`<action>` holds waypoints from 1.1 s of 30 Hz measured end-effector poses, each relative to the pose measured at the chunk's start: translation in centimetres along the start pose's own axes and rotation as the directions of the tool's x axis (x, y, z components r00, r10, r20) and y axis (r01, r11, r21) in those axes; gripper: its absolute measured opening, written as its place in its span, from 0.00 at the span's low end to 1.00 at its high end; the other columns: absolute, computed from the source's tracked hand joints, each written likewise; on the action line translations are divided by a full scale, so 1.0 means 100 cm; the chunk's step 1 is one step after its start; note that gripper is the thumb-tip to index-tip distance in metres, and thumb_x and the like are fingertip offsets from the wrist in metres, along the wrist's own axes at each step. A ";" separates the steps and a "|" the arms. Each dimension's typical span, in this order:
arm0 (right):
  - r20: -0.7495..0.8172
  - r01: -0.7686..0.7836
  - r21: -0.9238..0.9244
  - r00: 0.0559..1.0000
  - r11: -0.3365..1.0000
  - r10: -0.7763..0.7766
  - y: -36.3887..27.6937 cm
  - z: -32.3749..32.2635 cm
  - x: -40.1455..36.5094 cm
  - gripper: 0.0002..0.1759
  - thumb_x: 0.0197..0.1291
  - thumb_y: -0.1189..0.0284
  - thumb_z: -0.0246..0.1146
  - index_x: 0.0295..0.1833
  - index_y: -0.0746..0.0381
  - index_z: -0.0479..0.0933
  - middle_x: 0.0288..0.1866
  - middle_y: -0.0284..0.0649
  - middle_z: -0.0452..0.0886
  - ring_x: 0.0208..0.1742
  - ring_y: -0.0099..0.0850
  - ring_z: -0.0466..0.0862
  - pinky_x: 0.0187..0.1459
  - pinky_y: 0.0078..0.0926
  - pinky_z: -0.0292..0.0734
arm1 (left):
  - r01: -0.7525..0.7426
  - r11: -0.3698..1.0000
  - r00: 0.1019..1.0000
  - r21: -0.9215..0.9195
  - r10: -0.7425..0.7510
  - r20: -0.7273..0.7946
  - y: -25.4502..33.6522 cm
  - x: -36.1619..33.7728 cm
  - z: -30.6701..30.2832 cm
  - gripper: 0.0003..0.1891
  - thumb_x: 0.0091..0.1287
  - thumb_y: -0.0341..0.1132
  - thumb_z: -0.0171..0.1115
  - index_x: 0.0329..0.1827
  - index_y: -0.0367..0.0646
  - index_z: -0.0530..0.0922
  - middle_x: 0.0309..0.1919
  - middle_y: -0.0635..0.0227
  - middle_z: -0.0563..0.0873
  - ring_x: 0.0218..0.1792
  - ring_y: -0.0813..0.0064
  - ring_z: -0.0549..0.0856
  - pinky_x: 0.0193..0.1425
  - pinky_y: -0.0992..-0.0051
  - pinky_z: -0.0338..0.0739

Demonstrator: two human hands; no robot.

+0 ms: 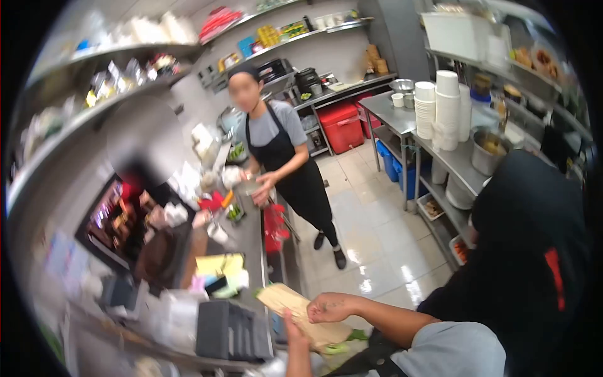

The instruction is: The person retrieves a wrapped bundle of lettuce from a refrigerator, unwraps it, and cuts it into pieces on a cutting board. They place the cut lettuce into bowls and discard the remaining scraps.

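A long tan paper wrap (304, 319) with green leaves at its ends lies slanted in front of me at the bottom centre. My left hand (295, 336) comes up from below and grips the wrap's near side, its thumb side against the paper. On the far side, my right hand (331, 307) rests at the wrap with its fingers curled in; the fingertips are mostly hidden. Green leaves (357, 335) stick out at the lower right end of the wrap. The metal counter (256, 270) runs just to the left.
A co-worker in a black apron (286, 147) stands at the counter, holding a small container. Someone in black (534, 264) is close on my right. Stacked white cups (447, 103) and a metal pot (488, 151) stand on the right table. Dark bins (229, 330) sit at lower left.
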State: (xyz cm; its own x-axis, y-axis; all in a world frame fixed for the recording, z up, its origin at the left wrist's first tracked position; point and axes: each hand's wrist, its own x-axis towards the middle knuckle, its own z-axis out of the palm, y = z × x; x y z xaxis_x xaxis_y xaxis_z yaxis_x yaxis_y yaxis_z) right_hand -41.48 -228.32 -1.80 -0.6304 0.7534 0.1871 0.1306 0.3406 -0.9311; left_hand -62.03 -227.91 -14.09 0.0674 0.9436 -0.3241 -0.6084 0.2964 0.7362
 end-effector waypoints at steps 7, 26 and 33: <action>0.056 -0.178 -0.461 0.972 0.870 0.229 0.072 -0.086 0.048 0.09 0.52 0.71 0.60 0.31 0.66 0.82 0.30 0.54 0.83 0.34 0.52 0.85 0.38 0.47 0.77 | 0.433 0.893 0.890 0.119 -0.445 0.098 -0.035 0.142 0.081 0.30 0.71 0.56 0.57 0.63 0.40 0.74 0.53 0.57 0.84 0.53 0.59 0.85 0.61 0.61 0.79; -0.874 -0.801 -0.252 0.429 0.543 0.229 0.116 -0.267 -0.002 0.11 0.68 0.65 0.57 0.37 0.60 0.78 0.31 0.48 0.83 0.34 0.52 0.83 0.39 0.50 0.77 | 0.676 0.659 0.413 0.330 -0.710 0.571 -0.139 0.409 0.433 0.35 0.63 0.59 0.63 0.63 0.38 0.73 0.52 0.53 0.84 0.51 0.57 0.85 0.60 0.57 0.80; -0.998 -0.753 -0.045 0.067 0.657 0.007 0.127 -0.320 -0.008 0.08 0.53 0.67 0.72 0.36 0.57 0.85 0.24 0.40 0.81 0.25 0.41 0.82 0.32 0.39 0.77 | 0.623 0.438 0.027 0.648 -0.840 0.541 -0.207 0.436 0.520 0.38 0.62 0.61 0.64 0.65 0.38 0.73 0.54 0.54 0.85 0.51 0.61 0.86 0.62 0.61 0.79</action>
State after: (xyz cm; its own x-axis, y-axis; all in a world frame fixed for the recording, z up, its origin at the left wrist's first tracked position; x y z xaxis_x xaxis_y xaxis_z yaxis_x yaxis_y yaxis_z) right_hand -14.84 -206.56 -3.74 0.7226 0.6138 0.3180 0.5951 -0.3182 -0.7380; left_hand -5.42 -185.22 -12.59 0.9411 -0.1436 -0.3060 0.2884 0.8134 0.5052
